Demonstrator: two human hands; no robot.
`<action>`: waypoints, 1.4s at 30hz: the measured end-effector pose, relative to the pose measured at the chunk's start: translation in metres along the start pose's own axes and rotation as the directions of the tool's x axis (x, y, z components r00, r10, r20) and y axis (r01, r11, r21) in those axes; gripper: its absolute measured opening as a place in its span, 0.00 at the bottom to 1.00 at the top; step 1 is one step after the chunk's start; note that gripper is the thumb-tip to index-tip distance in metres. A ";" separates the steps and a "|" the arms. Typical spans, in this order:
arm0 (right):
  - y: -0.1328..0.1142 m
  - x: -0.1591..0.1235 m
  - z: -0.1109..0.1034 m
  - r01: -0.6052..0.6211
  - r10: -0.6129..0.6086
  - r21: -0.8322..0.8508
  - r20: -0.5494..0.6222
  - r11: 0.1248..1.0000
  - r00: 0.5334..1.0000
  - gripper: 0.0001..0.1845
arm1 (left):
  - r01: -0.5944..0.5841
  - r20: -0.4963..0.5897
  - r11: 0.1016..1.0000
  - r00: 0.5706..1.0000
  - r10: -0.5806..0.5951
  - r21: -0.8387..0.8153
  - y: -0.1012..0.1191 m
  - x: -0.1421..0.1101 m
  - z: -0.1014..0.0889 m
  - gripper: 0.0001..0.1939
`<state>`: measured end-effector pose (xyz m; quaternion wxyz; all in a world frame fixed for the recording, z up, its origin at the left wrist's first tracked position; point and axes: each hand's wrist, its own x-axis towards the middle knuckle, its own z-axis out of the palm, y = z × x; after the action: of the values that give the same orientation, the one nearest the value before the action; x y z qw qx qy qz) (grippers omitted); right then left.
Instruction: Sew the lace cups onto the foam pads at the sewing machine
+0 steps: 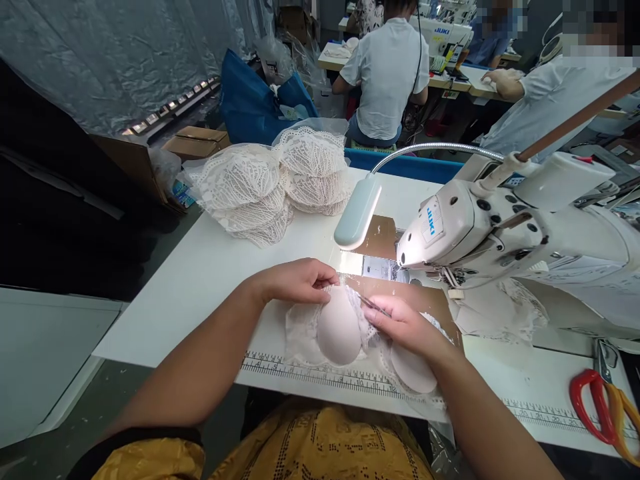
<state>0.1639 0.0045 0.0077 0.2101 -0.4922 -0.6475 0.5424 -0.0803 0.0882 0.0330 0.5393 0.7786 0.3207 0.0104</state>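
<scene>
From here, blue JUKI lettering reads on the sewing machine (450,220) and another farther back, while at the table (200,293), near its numbered ruler strip (325,377), the left hand (305,280) pinches the white lace bra (340,327) and the right hand (395,320) grips small metal snips (373,305) against it.

Garment sewing workshop, with JUKI machines (443,223) and stacked lace pieces (250,183).

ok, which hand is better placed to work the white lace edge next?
Right, likely: right hand holds a slim metal tool, tip at the lace edge; left hand pinches fabric beside the white padded cup.
</scene>
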 end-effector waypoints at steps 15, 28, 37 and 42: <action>-0.008 0.001 0.004 -0.101 0.091 0.199 0.060 0.975 0.994 0.14 | -0.014 -0.182 0.999 0.983 0.005 -0.047 0.007 -0.001 0.002 0.09; 0.003 0.009 0.016 0.074 -0.049 0.101 -0.238 0.992 0.970 0.13 | -0.151 -0.195 0.962 0.975 0.107 -0.229 0.006 0.011 0.021 0.12; 0.007 0.004 0.012 0.144 -0.083 0.168 -0.326 0.975 0.942 0.16 | -0.056 -0.070 0.915 0.997 0.030 -0.400 0.008 0.018 0.032 0.14; 0.012 0.000 0.002 0.143 -0.077 0.199 -0.305 0.970 0.949 0.20 | -0.018 -0.083 0.869 0.996 -0.027 -0.495 0.008 0.018 0.031 0.12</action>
<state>0.1669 0.0027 -0.0044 0.3873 -0.5046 -0.5719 0.5180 -0.0506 0.0703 0.0207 0.7063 0.6124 0.3325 0.1250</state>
